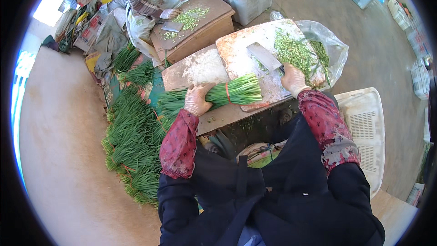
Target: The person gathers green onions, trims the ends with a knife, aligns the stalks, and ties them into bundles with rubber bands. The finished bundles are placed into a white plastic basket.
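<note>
My gloved left hand grips a bundle of garlic chives lying across the near edge of a low wooden table. A red band circles the bundle, and its pale cut ends point right over a worn cutting board. In my gloved right hand is the dark handle of a cleaver. Its broad blade rests flat over the board, apart from the bundle. Chopped chive trimmings heap up beyond the blade, some spilling toward a clear plastic bag at the board's far right edge.
Many chive bundles lie on the floor at left. Near my right side stands a white plastic crate. Ahead, a co-worker's gloved hand is by another cleaver on a wooden block. A filled white crate stands beyond.
</note>
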The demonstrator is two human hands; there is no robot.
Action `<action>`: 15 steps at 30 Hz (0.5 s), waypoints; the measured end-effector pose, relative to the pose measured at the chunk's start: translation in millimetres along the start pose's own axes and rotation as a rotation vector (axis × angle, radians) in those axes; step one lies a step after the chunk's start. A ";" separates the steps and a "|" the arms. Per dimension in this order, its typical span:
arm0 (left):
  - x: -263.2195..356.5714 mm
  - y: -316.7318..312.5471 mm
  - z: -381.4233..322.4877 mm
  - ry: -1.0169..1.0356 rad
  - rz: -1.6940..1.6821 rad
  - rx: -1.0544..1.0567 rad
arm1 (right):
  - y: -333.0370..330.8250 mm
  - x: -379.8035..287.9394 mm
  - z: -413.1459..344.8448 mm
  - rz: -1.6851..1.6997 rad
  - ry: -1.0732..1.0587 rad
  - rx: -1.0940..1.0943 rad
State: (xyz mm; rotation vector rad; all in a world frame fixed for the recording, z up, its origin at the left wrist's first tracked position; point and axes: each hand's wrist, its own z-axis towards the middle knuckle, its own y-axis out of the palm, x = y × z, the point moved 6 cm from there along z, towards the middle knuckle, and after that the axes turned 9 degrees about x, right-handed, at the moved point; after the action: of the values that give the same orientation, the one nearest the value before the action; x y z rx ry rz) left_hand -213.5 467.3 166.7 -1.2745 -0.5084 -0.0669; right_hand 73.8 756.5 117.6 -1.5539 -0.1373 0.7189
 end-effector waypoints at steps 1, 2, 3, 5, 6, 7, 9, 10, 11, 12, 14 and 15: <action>2.2 1.3 2.2 0.003 0.030 0.009 | 1.3 2.0 0.7 0.033 0.038 -0.038; 2.8 3.4 1.3 -0.024 0.081 -0.013 | 2.5 3.8 1.2 0.054 0.070 -0.073; 3.3 2.2 1.4 -0.048 0.130 -0.043 | 4.8 1.8 0.8 0.083 0.070 -0.112; 12.0 -5.0 -3.1 -0.065 0.262 -0.028 | 5.9 -2.4 1.4 0.128 0.061 -0.129; 16.8 -9.0 -6.4 -0.095 0.343 -0.037 | 6.8 -4.2 1.5 0.142 0.057 -0.138; 25.0 -12.1 -9.1 -0.119 0.381 -0.013 | 7.7 -5.7 1.8 0.155 0.053 -0.153; 51.8 -21.0 -8.1 -0.030 0.267 0.154 | 8.8 -8.0 1.9 0.159 0.031 -0.176; 64.2 -22.9 -8.0 -0.001 0.220 0.227 | 10.6 -7.5 0.4 0.142 0.037 -0.210; 80.4 -18.4 -8.4 0.054 0.070 0.282 | 12.5 -6.1 0.3 0.201 0.079 -0.250; 96.4 -7.4 -4.3 0.122 -0.002 0.274 | 15.3 -4.9 -1.9 0.318 0.141 -0.299; 122.9 22.6 1.2 0.149 -0.017 0.233 | 20.0 -4.5 -5.3 0.546 0.250 -0.364; 128.2 38.2 7.2 0.101 -0.007 0.177 | 21.1 -5.6 -7.2 0.589 0.249 -0.369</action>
State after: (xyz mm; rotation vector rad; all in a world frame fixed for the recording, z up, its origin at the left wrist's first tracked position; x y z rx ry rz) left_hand -89.7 514.9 185.0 -1.0908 -0.4223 -0.0899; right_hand 66.1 744.6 99.4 -2.0536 0.4121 0.9834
